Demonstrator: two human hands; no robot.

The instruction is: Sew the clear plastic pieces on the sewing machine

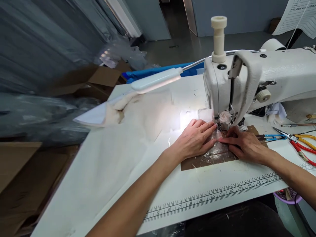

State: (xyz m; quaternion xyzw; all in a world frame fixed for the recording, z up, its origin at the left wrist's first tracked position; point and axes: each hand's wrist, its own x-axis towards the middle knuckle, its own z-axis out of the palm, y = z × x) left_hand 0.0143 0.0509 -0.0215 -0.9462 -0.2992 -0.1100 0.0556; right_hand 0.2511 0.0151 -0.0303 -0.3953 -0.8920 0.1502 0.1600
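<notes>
A white sewing machine stands over the right part of the table. My left hand lies flat beside its needle area, fingers stretched toward the presser foot and resting on a thin, pale sheer piece. From the other side, my right hand has its thumb and fingers pinched at the edge of that piece; its exact kind is unclear. Beneath both hands is a brown plate with a shiny transparent sheet over it. A pale pink ruffled trim sits at the needle bar, above my fingertips.
Blue-handled snips, red-handled pliers and yellow-handled pliers lie right of my right hand. A lit lamp stretches over the table. A printed ruler runs along the front edge. Cardboard boxes stand at left.
</notes>
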